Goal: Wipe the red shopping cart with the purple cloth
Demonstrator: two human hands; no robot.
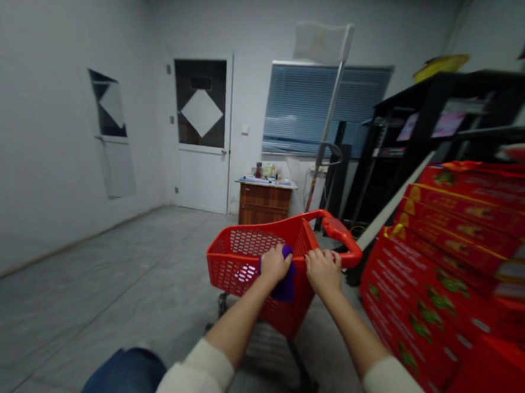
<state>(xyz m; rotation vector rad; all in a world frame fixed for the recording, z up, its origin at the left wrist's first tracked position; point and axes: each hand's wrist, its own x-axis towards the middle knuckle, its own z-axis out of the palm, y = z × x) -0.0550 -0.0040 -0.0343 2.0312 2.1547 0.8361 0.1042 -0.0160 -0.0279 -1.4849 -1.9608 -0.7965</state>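
A red plastic shopping cart (239, 278) with perforated sides stands on wheels in front of me, its handle (338, 229) at the right end. My left hand (275, 265) is closed on a purple cloth (287, 287) at the cart's near rim, and part of the cloth hangs down the outside. Just right of it, my right hand (324, 270) grips the same rim close to the handle, fingers curled over the edge. The cart's inner floor is hidden from here.
Stacked red boxes (444, 273) rise close on the right, before a black shelf (432, 106). A wooden cabinet (264, 204) with small items stands behind the cart. At the back are a white door (201, 178) and a window with blinds (301, 107).
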